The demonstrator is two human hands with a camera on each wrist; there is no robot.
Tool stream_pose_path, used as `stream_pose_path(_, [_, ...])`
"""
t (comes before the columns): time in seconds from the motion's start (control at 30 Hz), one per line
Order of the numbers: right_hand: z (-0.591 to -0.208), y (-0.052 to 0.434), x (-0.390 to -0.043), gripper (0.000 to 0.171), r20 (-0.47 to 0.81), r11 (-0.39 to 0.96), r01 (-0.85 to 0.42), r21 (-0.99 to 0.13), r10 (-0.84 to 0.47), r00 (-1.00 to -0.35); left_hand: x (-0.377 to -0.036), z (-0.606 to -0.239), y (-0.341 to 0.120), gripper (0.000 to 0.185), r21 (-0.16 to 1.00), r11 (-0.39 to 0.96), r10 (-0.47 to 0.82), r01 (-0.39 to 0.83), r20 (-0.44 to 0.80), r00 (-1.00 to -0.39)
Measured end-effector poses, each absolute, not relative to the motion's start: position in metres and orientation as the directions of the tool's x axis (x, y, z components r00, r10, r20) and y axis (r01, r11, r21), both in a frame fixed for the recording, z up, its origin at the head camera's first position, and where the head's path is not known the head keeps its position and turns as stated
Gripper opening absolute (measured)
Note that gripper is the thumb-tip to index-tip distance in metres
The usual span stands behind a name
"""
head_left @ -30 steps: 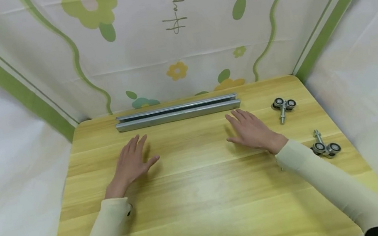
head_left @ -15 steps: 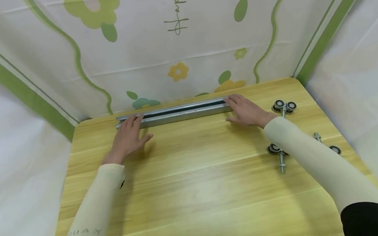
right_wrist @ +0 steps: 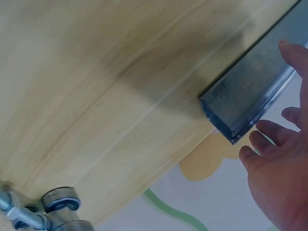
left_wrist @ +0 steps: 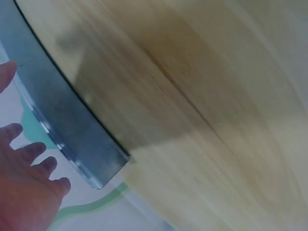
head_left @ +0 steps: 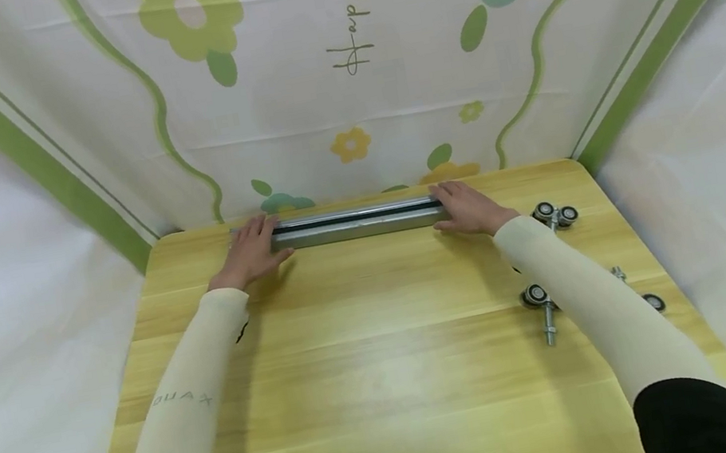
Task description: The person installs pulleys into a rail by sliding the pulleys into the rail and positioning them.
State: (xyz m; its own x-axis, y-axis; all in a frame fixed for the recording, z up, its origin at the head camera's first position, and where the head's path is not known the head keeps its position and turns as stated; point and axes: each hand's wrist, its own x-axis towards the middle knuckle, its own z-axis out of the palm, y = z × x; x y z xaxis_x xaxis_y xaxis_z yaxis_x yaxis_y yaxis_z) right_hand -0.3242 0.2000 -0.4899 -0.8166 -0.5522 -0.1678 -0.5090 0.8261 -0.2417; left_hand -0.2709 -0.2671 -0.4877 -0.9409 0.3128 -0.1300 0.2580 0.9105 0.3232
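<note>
Metal rail (head_left: pixel 357 223), a grey channel section, lies along the far edge of the wooden surface (head_left: pixel 391 383), just in front of the flowered backdrop (head_left: pixel 334 61). Left hand (head_left: pixel 253 251) rests over the rail's left end, fingers laid across the top, thumb on the near side toward the surface; left wrist view shows the fingers (left_wrist: pixel 33 154) spread beyond the rail's (left_wrist: pixel 62 120) end, loosely bent. Whether this grip is closed round the rail or only resting on it: cannot tell. Right hand (head_left: pixel 467 208) sits at the rail's right end in mirrored pose; right wrist view shows the rail's open end (right_wrist: pixel 250 101) with the fingers (right_wrist: pixel 269 139) reaching past it and the thumb near the top face, not plainly clamped. Grip state here too: cannot tell. Rail appears flat on the surface, not lifted. Right of the rail: one roller hanger (head_left: pixel 555 214) with paired wheels, just beyond the right wrist. Nearer than the rail, beside the right forearm: a second roller hanger (head_left: pixel 541 306), bolt pointing toward the person. A third roller (head_left: pixel 652 302) is partly hidden behind the right sleeve (head_left: pixel 596 307). Right wrist view catches a wheel and bolt (right_wrist: pixel 43 209) at the frame's lower left.
</note>
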Motion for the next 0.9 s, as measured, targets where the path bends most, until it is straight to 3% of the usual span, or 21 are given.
stream_pose_path(0.23, [-0.488, 0.192, -0.331, 0.081, -0.183, 0.821, -0.519, -0.240, -0.563, -0.806, -0.277, -0.492, -0.265, 0.078, 0.352, 0.906, 0.306, 0.236, -0.158, -0.939])
stream_pose_path(0.6, [-0.490, 0.186, -0.339, 0.079, -0.240, 0.832, -0.512, -0.214, -0.553, -0.797, -0.293, -0.494, -0.258, 0.082, 0.285, 0.933, 0.285, 0.221, -0.206, -0.936])
stream_pose_path(0.9, [-0.493, 0.185, -0.345, 0.073, -0.241, 0.833, -0.521, -0.188, -0.553, -0.797, -0.291, -0.496, -0.259, 0.070, 0.290, 0.935, 0.263, 0.202, -0.189, -0.946])
